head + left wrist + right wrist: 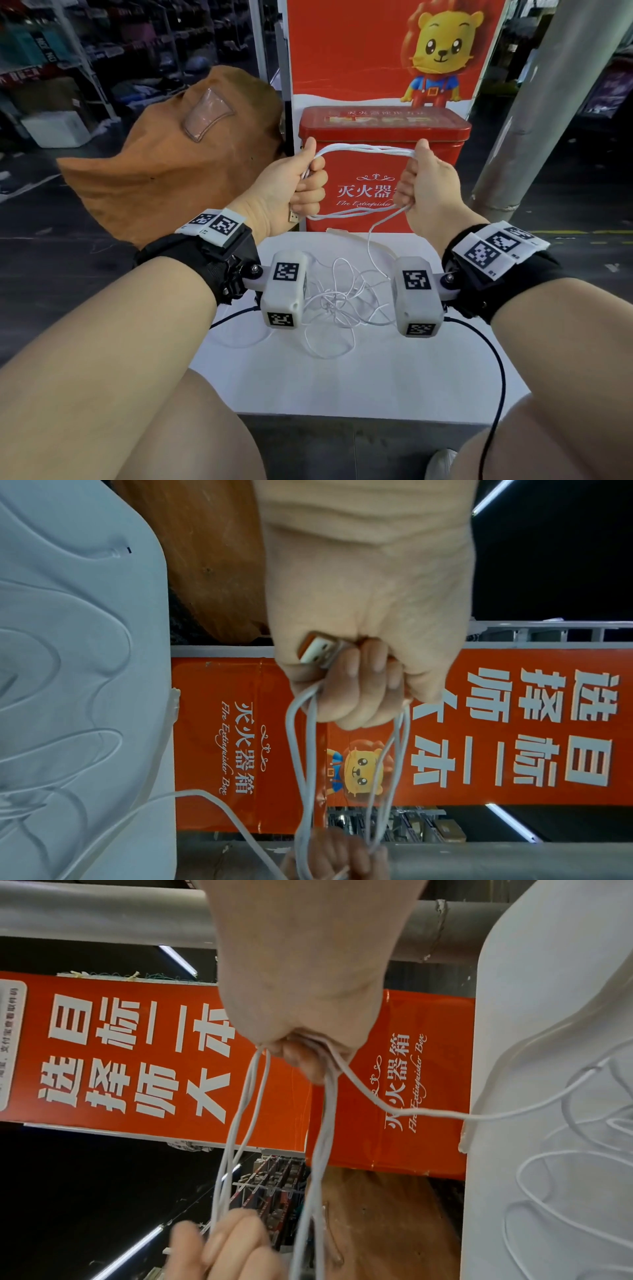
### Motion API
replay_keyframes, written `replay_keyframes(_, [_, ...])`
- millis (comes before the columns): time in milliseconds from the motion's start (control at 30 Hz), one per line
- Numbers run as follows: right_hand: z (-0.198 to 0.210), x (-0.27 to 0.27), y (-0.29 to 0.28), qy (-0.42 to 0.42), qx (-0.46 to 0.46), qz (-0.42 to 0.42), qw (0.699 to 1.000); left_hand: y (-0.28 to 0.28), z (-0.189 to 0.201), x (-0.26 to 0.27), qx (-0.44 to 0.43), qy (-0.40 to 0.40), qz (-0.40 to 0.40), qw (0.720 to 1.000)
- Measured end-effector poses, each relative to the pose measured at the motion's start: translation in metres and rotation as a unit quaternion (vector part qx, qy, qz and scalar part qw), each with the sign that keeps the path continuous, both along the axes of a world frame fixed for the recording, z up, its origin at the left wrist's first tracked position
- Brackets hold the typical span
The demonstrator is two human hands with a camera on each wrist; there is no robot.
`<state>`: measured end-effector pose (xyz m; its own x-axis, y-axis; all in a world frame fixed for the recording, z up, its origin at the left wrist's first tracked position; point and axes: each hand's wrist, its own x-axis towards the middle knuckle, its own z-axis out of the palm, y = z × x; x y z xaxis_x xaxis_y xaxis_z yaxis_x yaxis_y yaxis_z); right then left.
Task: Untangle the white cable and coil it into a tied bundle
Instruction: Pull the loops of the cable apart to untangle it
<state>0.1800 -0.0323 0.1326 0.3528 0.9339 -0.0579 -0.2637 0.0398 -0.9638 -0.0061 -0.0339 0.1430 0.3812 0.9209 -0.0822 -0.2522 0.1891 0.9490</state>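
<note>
Bare knees (191, 428) frame the white bench (342, 383), where the loose part of the white cable (337, 301) lies in a snarl. Above it we hold several loops stretched between both fists: our left hand (291, 185) is curled tight round one end of the loops, with the plug (316, 649) trapped in the grip, and our right hand (428, 186) is clamped on the other end. One strand (371, 240) trails down to the snarl. To wind well, we judge, we should keep the loops even and taut, feed slack slowly, and shake out knots before they reach the right fist.
</note>
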Motion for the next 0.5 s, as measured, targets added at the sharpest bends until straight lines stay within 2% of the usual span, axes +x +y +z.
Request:
replay_keyframes(133, [-0.007, 0.002, 0.0, -0.123, -0.063, 0.067, 0.988, 0.001, 0.001, 0.001, 0.007, 0.028, 0.028, 0.999])
replay_keyframes(267, [-0.017, 0.005, -0.004, -0.223, -0.094, 0.158, 0.957, 0.004, 0.0, -0.003, 0.015, -0.019, 0.09, 0.996])
replay_keyframes(400, [-0.025, 0.013, -0.001, -0.246, -0.068, 0.161, 0.953, 0.01, -0.001, -0.013, 0.018, -0.07, 0.144, 0.987])
replay_keyframes(500, [-0.031, 0.019, -0.001, -0.267, -0.073, 0.223, 0.935, 0.015, -0.002, -0.019, 0.027, -0.081, 0.183, 0.979])
